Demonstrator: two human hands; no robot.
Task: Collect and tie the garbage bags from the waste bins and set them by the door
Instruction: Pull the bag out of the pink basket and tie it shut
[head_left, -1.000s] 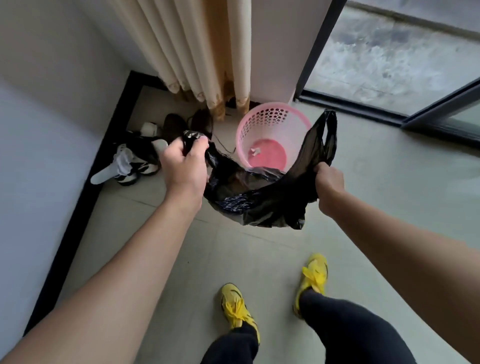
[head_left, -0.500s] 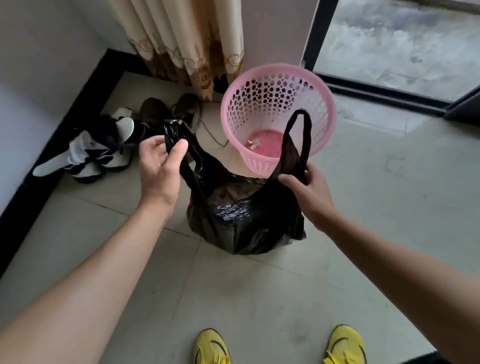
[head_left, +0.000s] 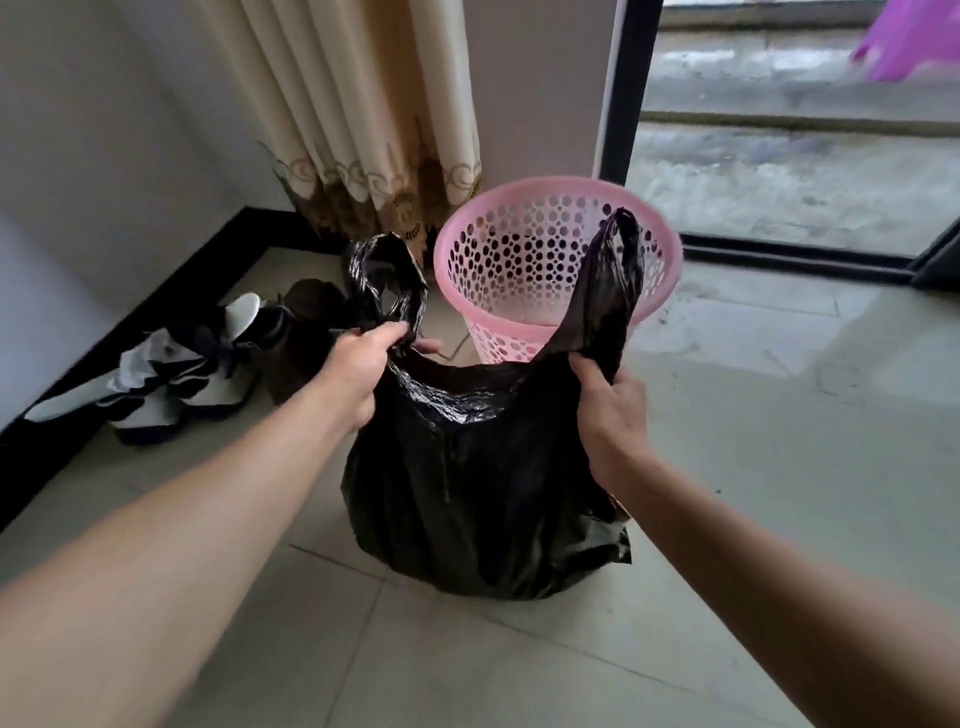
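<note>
Two bare forearms reach down from the near edge. Between them is the black garbage bag, out of the bin, bulging and crinkled. Its bottom is down on the pale tiled floor.

The left hand has its fingers curled tight round the base of the bag's left handle loop, which sticks up above the fist. The right hand grips the base of the right handle, thumb on the near side and fingers wrapped behind the plastic. That handle also stands up in a tall strip. The bag's mouth is stretched taut between the two hands and is not knotted.

Just behind the bag stands the pink waste bin, with perforated walls and no liner in it. The right handle crosses in front of its rim.

To the left, against the black skirting, lies a jumble of shoes, white-and-dark ones and a brown pair. Behind them a cream curtain with a patterned brown hem hangs in the corner. To the right of it is a dark door frame, with wet grey ground beyond the glass.
</note>
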